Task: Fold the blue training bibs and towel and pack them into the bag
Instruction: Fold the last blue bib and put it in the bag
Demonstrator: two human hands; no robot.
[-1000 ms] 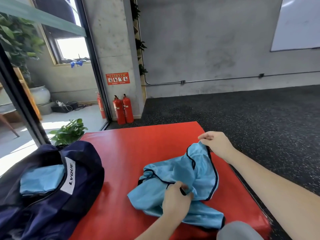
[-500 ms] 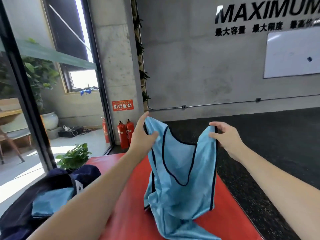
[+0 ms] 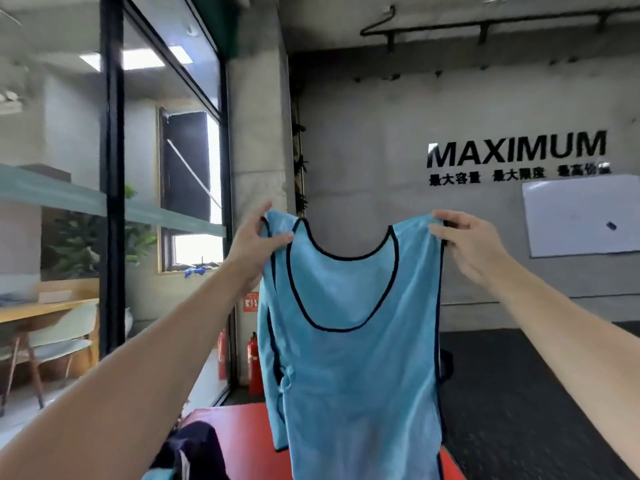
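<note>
The blue bib (image 3: 353, 341) hangs in the air in front of the person, held up by its two shoulder straps and spread flat, dark piping running along the neckline and armholes. The left hand (image 3: 254, 242) pinches the left strap, thumb in front and fingers (image 3: 263, 211) curled behind the cloth. The right hand (image 3: 464, 244) grips the right strap the same way, its fingers wrapped over the top edge. Both arms are stretched forward and well apart, so the neckline sags in an open curve between them. The bib's left side edge doubles back on itself in a loose fold, while the right side edge hangs straight. Its lower hem drops out of view at the bottom, over the red mat (image 3: 249, 441). The dark bag (image 3: 194, 448) sits on the mat at lower left, beside the hanging cloth and apart from it. Behind the bib, two red fire extinguishers (image 3: 254, 365) stand by the concrete pillar (image 3: 259, 133), and dark open floor (image 3: 519, 393) stretches away on the right.
</note>
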